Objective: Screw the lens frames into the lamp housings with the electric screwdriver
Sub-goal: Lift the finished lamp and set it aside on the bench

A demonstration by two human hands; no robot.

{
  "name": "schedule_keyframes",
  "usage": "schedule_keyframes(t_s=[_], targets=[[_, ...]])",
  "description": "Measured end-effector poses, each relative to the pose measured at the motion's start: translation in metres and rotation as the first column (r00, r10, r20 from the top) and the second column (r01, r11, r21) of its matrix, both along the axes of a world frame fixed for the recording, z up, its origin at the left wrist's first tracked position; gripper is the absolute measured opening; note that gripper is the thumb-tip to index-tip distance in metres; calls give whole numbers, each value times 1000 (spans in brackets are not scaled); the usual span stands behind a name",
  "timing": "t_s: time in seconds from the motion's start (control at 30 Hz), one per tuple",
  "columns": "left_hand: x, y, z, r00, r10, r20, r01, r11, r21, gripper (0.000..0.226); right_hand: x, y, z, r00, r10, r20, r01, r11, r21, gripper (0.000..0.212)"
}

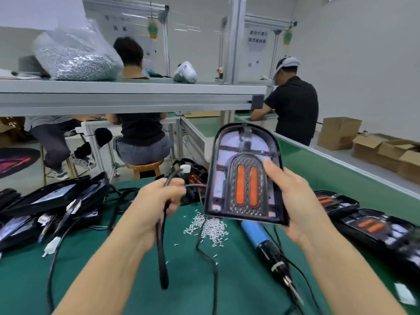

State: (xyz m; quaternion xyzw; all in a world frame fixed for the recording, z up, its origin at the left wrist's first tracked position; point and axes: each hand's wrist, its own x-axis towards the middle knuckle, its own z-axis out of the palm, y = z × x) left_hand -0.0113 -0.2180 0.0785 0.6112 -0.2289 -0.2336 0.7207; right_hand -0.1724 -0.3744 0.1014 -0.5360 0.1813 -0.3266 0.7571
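Observation:
My right hand [293,196] grips the right edge of a black lamp housing [244,176], held upright above the table, its lens frame with two orange strips facing me. My left hand [159,201] holds the lamp's black cable [162,246], which hangs down in a loop and ends in a white connector [185,168] above my fingers. The electric screwdriver [266,246], blue-bodied with a black tip end, lies on the green mat below the lamp. A heap of small silver screws [209,228] lies on the mat beneath the housing.
More black lamps with cables are piled at the left [52,205], and others lie in a row at the right [372,226]. A shelf [127,96] overhead carries a bag of screws [75,53]. Other people work at benches behind. Cardboard boxes [338,133] stand far right.

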Motion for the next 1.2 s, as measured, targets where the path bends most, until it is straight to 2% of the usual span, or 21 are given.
schedule_keyframes(t_s=[0.03,0.2,0.33,0.43,0.6,0.7,0.77,0.8,0.87,0.93,1.03,1.13,1.2], targets=[[-4,-12,7,999,-43,-1,43,999,-24,2,-3,-1,-2,999,-44,-8,43,999,-9,28],[-29,-63,19,977,-163,137,166,986,-8,14,-15,-9,-15,976,-217,-34,217,976,-6,22],[-51,-90,21,938,-278,207,266,960,80,23,-25,-21,-23,942,-333,-29,333,943,-11,22],[-62,-117,25,907,-248,341,213,967,138,11,-33,-36,-26,914,-403,-44,404,915,-6,17],[-81,-177,28,870,-283,405,217,955,203,18,-45,-73,-32,862,-501,-79,503,864,-5,23],[-92,-213,21,856,-308,416,210,941,265,15,-53,-98,-39,848,-525,-77,525,851,-21,33],[-97,-234,15,834,-337,436,211,926,312,15,-58,-114,-45,834,-546,-78,545,838,-35,56],[-100,-244,12,818,-353,455,206,917,341,15,-60,-122,-48,824,-562,-78,560,827,-44,67],[-106,-265,8,765,-388,514,147,882,447,17,-63,-138,-53,806,-587,-73,585,809,-54,77],[-112,-284,5,688,-418,594,17,827,562,21,-64,-154,-57,796,-600,-79,599,800,-42,79],[-120,-310,-1,589,-454,669,-117,771,626,25,-67,-177,-62,776,-619,-120,624,782,2,80],[-122,-330,-15,524,-512,680,-152,730,666,29,-68,-200,-68,751,-640,-164,657,751,75,80],[-121,-340,-26,524,-538,661,-124,719,684,29,-70,-214,-73,728,-653,-207,681,723,114,80]])
